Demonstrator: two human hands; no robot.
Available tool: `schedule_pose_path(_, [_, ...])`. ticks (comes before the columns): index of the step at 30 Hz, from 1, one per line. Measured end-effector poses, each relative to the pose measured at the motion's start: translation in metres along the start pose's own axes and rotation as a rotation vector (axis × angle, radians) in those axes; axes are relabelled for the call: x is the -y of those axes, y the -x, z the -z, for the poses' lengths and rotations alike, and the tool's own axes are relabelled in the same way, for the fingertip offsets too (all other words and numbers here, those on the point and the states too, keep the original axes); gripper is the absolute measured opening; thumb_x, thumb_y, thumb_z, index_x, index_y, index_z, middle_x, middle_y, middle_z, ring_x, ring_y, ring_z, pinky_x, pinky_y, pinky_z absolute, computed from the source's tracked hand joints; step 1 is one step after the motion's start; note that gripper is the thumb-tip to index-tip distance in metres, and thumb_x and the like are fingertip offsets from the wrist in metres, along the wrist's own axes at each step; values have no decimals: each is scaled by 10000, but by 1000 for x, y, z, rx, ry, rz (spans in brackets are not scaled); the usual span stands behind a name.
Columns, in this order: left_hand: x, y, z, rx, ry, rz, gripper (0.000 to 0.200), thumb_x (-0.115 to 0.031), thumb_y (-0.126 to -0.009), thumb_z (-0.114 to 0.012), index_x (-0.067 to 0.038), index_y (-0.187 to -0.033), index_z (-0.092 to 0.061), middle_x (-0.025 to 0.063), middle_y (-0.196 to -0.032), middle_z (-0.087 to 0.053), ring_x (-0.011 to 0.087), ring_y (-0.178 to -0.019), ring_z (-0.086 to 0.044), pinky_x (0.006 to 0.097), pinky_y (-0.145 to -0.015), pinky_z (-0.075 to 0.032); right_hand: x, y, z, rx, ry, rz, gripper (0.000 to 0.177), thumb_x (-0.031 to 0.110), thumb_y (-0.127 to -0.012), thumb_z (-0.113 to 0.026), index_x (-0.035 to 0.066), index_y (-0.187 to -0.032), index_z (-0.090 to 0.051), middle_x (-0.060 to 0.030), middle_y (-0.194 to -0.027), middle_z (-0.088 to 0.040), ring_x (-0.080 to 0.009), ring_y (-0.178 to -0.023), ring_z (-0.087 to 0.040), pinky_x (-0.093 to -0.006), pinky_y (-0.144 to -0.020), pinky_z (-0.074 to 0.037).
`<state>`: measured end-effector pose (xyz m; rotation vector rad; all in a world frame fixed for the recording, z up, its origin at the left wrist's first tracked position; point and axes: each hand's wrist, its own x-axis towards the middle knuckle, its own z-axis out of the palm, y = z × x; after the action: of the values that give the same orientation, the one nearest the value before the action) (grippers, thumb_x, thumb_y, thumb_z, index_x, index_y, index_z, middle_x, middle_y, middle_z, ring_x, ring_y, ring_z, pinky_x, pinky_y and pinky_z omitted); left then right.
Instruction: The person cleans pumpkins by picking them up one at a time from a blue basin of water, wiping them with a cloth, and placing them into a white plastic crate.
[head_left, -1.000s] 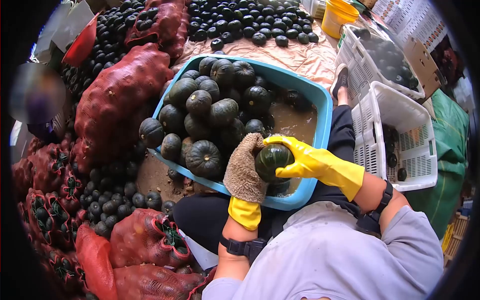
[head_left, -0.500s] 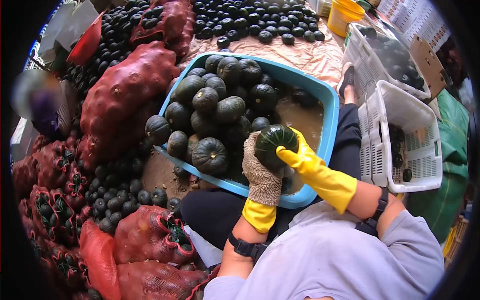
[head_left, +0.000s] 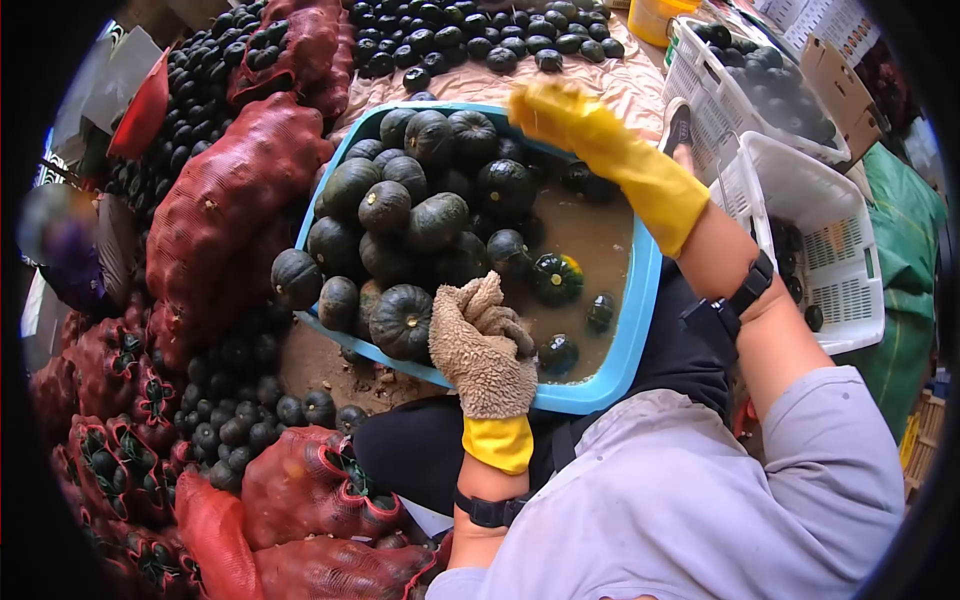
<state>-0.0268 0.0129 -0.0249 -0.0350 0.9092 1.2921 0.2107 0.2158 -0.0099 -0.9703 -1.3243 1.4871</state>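
My left hand wears a tan fleece mitt over a yellow rubber glove. It hangs over the near rim of a blue tub, beside the heaped dark green squash. Its fingers are bent inside the mitt; nothing shows in its grasp. My right hand, in a yellow rubber glove, is raised above the tub's far rim, slightly blurred, with fingers stretched out and holding nothing. A wet green squash with a yellowish patch floats in the tub's brown water. Smaller squash float near it.
Red mesh sacks of squash stand along the left. Rows of squash lie on a sheet beyond the tub. White crates stand to the right near a green sack. A yellow bucket is at the back.
The squash held between both hands has been let go and is now in the water. My right hand has swung up and away to the far rim; my left has shifted slightly left.
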Motion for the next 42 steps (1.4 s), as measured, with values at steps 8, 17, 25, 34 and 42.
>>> schedule_pose_path(8, [18,-43,-12,-176,-12,-21,207,-267,-1075,-604,-71,-1017,-633,49,-909,-711,67,-515,-432,203,-451,-345,-128,118,-92,225,1367,-728,1092,315,-784,-911,215,-1695,-319,-282,-1675,-385,-484,-1517,-423,-528,-1221,-420])
schedule_pose_path(17, [32,-45,-14,-174,-6,-182,217,-268,-1073,-615,-70,-1024,-689,79,-1015,-708,239,-984,-710,375,-881,-569,-61,148,-73,116,39,-646,939,287,-814,-964,145,-1606,-479,-136,-1516,-576,-247,-1416,-536,-401,-1188,-437])
schedule_pose_path(25, [33,-1,-34,224,-1732,-804,834,-181,-755,-886,-37,-1458,-461,215,-1232,-634,395,-1182,-651,481,-1014,-532,-50,136,-99,-471,342,-97,748,394,-857,-897,69,-1461,-599,-209,-1446,-601,-345,-1347,-594,-437,-1169,-452])
schedule_pose_path(34, [46,2,-12,510,-1202,-711,872,-184,-855,-832,-26,-1586,-383,232,-1457,-583,408,-1348,-582,437,-1147,-486,-70,139,-95,-593,628,175,679,333,-856,-902,53,-1405,-616,-223,-1420,-611,-418,-1363,-561,-470,-1166,-446])
schedule_pose_path(42, [26,-6,-7,537,-1405,-915,759,-101,-820,-827,-66,-1506,-502,173,-1407,-635,370,-1303,-617,403,-1130,-480,-18,144,-76,-68,399,-110,478,263,-1007,-754,69,-1434,-665,-144,-1364,-705,-271,-1298,-643,-375,-1151,-455])
